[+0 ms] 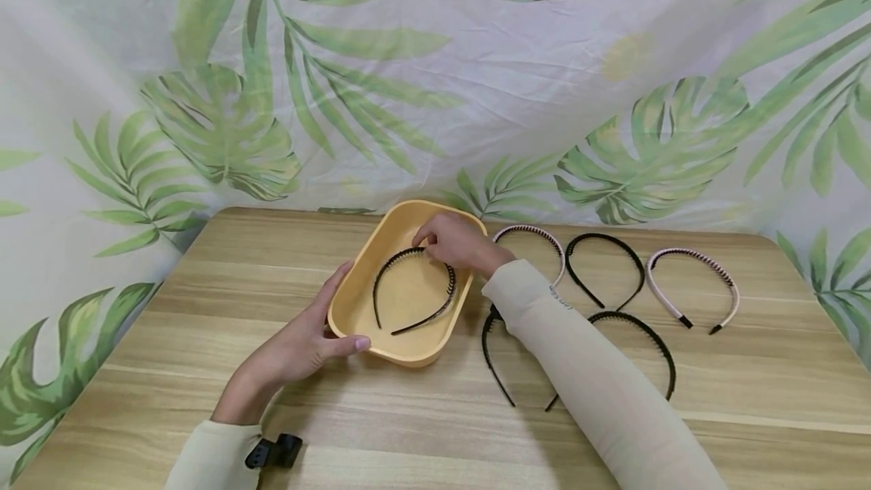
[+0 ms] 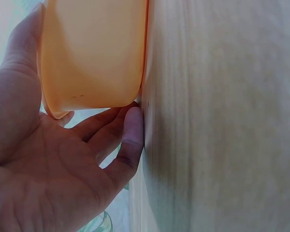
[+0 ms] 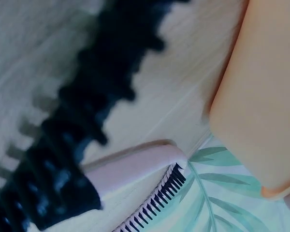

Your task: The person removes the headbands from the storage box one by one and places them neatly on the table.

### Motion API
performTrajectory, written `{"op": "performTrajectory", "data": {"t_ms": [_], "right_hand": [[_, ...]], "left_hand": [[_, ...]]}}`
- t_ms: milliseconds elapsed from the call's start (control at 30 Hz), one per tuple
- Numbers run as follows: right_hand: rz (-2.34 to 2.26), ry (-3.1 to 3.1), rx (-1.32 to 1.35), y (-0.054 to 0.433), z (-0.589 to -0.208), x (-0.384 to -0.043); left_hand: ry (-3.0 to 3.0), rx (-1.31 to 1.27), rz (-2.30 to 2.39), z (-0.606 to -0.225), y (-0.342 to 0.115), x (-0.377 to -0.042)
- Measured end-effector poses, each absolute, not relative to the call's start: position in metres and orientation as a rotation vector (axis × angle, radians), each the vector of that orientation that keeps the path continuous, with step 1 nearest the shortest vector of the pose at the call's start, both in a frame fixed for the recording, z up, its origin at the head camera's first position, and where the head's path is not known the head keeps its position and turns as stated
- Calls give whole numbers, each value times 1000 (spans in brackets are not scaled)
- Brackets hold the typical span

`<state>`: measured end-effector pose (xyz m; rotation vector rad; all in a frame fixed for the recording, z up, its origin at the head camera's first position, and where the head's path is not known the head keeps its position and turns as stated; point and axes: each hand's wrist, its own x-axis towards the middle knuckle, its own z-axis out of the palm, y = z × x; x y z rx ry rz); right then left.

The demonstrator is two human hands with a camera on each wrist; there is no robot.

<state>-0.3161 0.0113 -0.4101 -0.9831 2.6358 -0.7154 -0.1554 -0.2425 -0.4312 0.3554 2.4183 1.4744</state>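
Note:
A yellow plastic bin (image 1: 343, 307) stands tilted toward the left on the table. My left hand (image 1: 299, 342) grips its near left corner, thumb over the front rim and fingers along the left side; the left wrist view shows the fingers (image 2: 128, 140) down by the bin's base. Inside the bin lies a black toothed headband (image 1: 376, 289), its ends pointing toward me. My right hand (image 1: 452, 239) reaches over the bin's right rim and pinches the top of this headband, fingertips partly hidden. In the right wrist view the bin's outer wall (image 3: 256, 96) shows at the right.
Right of the bin lie several headbands: a pink one (image 1: 563, 255), a black one (image 1: 640, 263), another pink one (image 1: 733, 293), and a black one (image 1: 670, 358) nearer me. My right sleeve (image 1: 592, 369) partly covers a black headband (image 1: 486, 350). A leaf-print cloth (image 1: 517, 82) hangs behind the table.

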Motion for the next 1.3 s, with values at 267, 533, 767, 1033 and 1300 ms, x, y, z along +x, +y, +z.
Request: {"op": "performTrajectory", "data": {"t_ms": [267,533,767,1033,1300], "right_hand": [[-743,2646,-1002,11,-410,-317],[-827,2642,-928,11,-408,-316],[-922,2637,-898,12,-406,-317],[-955,2623,-900,17,-401,-315],[-1029,2626,-917,25,-389,-312]], "left_hand": [[2407,335,1484,-430,-242,-156],[2425,341,1475,-430,-242,-155],[2422,338,1471,-431,-242,-156],[2418,316,1459,-431,-242,-157],[2406,309,1476,-431,-242,-156]]}}
